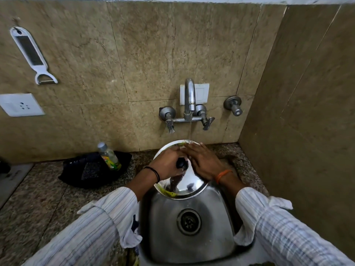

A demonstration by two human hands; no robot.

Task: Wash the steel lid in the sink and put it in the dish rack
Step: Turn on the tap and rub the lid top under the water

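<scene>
Rinsing is best done with the steel lid [189, 184] kept tilted over the sink [194, 244] under the tap stream [189, 132]; its black knob [181, 163] is pinched by left hand [167, 163] fingers, while right hand [204, 162] fingers, spread flat, should rub green residue [168, 192] off.

Speckled granite counter [44, 191] — a steel sink [211, 233] set into it, a black tray [76, 175] lying left of the sink.
</scene>
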